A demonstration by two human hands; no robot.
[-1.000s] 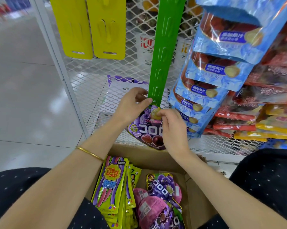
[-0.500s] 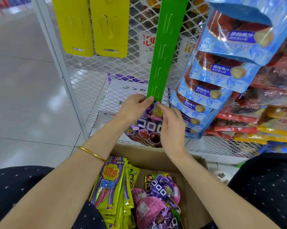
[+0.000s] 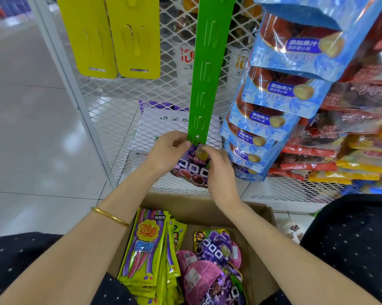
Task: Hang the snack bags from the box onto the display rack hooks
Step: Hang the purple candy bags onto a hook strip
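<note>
A purple grape gummy bag [image 3: 191, 168] is held up at the bottom end of a green hanging strip [image 3: 207, 80] on the white mesh rack [image 3: 124, 102]. My left hand [image 3: 167, 151] pinches the bag's top left corner right at the strip's lowest hook. From the right, my right hand [image 3: 219, 170] grips the bag's top and right side. Below, an open cardboard box [image 3: 260, 225] holds more purple gummy bags [image 3: 215, 249], pink-backed bags [image 3: 201, 280] and yellow-green candy packs [image 3: 146, 245].
Two bare yellow strips [image 3: 110, 36] hang on the mesh at upper left. A column of blue snack bags [image 3: 280, 93] hangs right beside the green strip, with red and yellow packs [image 3: 350, 155] further right. Grey tiled floor [image 3: 31, 128] lies left of the rack.
Both hands have lifted the purple bag slightly, bringing its top up against the lowest hook of the green strip. The head camera has come a little closer.
</note>
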